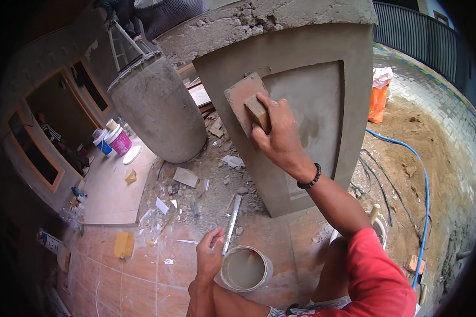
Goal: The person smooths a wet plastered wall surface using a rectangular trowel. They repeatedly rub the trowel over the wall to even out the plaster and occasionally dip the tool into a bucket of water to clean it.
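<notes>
My right hand (277, 129) is closed around the block handle of a plastering float (244, 98). The float's flat reddish face is tilted against the upper left frame of a grey plastered pillar (304, 45), beside its recessed panel (317, 116). Lower down, my left hand (210, 253) hovers near my knee, its fingers loosely curled and apart, with nothing visible in them. Close to those fingertips a metal straightedge (231, 224) lies on the floor. A bucket of greyish water (243, 269) stands just right of that hand, with a small red thing in it.
Rubble and a pale block (186, 177) litter the floor left of the pillar. A round grey column (161, 111) stands behind, near paint pails (118, 140). A blue hose (423, 174) crosses sand (407, 127) at right. Another person is on a ladder (122, 45); one more sits by the doorway.
</notes>
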